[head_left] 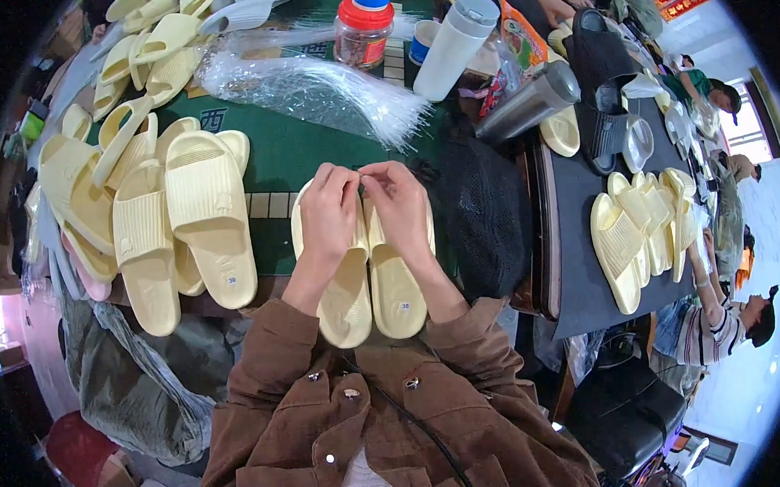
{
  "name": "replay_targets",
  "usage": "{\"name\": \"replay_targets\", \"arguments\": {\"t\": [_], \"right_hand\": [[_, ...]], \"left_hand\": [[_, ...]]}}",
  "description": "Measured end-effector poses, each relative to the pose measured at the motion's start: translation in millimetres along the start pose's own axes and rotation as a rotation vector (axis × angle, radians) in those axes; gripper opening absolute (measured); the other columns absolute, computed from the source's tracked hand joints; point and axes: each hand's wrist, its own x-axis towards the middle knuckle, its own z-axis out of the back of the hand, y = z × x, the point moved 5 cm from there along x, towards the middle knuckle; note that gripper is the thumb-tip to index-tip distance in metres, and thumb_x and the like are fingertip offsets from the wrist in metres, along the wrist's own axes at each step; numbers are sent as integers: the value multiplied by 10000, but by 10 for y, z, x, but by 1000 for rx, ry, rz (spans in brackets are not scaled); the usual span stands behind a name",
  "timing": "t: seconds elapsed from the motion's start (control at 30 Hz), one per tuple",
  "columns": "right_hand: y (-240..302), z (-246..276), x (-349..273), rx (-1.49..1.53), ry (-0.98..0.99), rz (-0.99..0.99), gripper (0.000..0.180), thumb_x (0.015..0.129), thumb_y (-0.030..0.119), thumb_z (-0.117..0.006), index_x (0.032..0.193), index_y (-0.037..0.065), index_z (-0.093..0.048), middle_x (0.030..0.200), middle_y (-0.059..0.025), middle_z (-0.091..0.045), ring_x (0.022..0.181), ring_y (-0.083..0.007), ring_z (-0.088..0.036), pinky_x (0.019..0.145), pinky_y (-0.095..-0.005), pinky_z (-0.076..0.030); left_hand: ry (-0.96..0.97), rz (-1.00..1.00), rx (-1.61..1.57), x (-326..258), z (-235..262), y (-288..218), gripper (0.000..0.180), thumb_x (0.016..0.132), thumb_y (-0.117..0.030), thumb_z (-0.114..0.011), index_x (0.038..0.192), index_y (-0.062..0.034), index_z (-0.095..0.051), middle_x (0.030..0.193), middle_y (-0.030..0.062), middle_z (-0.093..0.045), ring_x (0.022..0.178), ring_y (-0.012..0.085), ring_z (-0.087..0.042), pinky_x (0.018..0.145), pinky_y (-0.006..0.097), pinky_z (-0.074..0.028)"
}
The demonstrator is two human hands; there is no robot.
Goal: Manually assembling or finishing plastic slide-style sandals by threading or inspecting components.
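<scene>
A pair of pale yellow slide slippers lies side by side in front of me at the table's near edge, the left slipper (344,298) touching the right slipper (398,282). Over their straps, my left hand (329,213) and my right hand (395,210) meet with thumbs and forefingers pinched together. Whatever sits between those fingertips is too small to make out. Beyond them, a bundle of clear thin plastic strands (323,94) rests on the green tabletop (269,157). My hands partly cover both slippers' straps.
Yellow slippers (211,221) are heaped at the left. A red-lidded jar (363,36), a white bottle (457,47) and a steel tumbler (530,102) stand at the back. Beside my right arm is a black mesh bag (489,209). More slippers (642,228) lie on a dark table; people sit beyond.
</scene>
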Motion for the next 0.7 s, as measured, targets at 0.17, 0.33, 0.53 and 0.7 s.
{"name": "replay_targets", "arguments": {"t": [0.17,0.33,0.53,0.7], "right_hand": [[-9,43,18,-9,-27,10,70,866,4,-588,916,-28,-623,814,-71,-642,712,-105,-612,633,-243,-495],[9,31,24,54,-40,-27,64,860,20,-599,902,-23,-622,776,-68,-632,691,-105,-605,616,-251,-486],[45,41,13,22,-50,39,65,877,17,-576,927,-23,-590,781,-78,-619,703,-128,-597,641,-261,-481],[69,27,-8,8,-24,26,81,884,28,-563,948,-21,-563,862,-99,-581,744,-160,-583,663,-280,-475]], "left_hand": [[41,-85,119,20,-55,-50,25,818,-30,-592,804,-30,-572,793,127,-535,697,340,-559,599,410,-436],[56,-105,94,14,-43,-60,13,819,-10,-583,817,-19,-574,789,137,-528,704,339,-554,613,405,-437],[65,-70,62,7,-51,-82,53,831,2,-579,880,7,-598,820,135,-558,713,304,-573,630,357,-459],[90,-1,23,0,-41,-16,82,839,-10,-594,917,5,-614,834,122,-583,685,242,-585,614,314,-464]]}}
